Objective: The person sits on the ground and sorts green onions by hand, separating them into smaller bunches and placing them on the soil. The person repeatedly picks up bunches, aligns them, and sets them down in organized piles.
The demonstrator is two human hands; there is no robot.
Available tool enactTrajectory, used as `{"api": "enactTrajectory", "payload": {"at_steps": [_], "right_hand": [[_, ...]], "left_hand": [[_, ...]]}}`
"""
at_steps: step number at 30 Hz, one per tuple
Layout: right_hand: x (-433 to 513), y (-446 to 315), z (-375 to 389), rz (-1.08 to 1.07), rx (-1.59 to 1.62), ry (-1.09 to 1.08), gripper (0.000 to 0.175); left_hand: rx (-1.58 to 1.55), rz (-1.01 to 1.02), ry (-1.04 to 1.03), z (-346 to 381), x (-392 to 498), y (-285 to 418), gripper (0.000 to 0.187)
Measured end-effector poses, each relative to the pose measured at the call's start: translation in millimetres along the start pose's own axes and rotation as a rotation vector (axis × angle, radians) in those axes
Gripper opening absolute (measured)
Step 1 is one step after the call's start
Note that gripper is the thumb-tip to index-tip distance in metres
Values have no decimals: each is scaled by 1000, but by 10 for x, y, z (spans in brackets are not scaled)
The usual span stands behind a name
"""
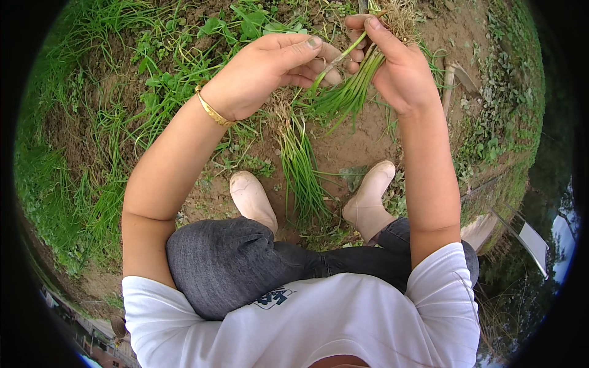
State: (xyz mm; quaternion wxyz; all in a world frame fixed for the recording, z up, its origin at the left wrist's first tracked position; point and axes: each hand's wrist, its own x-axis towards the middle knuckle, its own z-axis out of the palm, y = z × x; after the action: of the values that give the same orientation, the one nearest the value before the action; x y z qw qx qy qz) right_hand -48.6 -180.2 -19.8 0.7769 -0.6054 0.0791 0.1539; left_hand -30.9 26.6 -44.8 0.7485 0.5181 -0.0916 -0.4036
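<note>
My right hand (395,60) grips a bunch of green onions (356,89) near its pale, rooted ends, the leaves hanging down to the left. One stalk (343,56) stands apart from that bunch, slanting between my two hands. My left hand (299,60), with a gold bracelet at the wrist, has its fingers curled loosely beside this stalk; whether they pinch it I cannot tell. Below, on the soil between my boots, lies a second bunch of green onions (299,165), its dry roots toward the top.
Pale rubber boots (253,198) stand on either side of the lying bunch. Growing green onions and weeds (124,124) cover the ground at the left. At the right, a hoe-like tool with a wooden handle (447,89) lies on bare soil near low plants.
</note>
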Motion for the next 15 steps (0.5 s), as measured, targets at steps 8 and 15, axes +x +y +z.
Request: {"api": "enactTrajectory", "payload": {"at_steps": [8, 15], "right_hand": [[5, -24, -19, -182, 82, -159, 28], [2, 51, 43, -260, -77, -57, 26]], "left_hand": [[5, -28, 71, -69, -4, -165, 16], [809, 205, 248, -294, 114, -190, 15]]}}
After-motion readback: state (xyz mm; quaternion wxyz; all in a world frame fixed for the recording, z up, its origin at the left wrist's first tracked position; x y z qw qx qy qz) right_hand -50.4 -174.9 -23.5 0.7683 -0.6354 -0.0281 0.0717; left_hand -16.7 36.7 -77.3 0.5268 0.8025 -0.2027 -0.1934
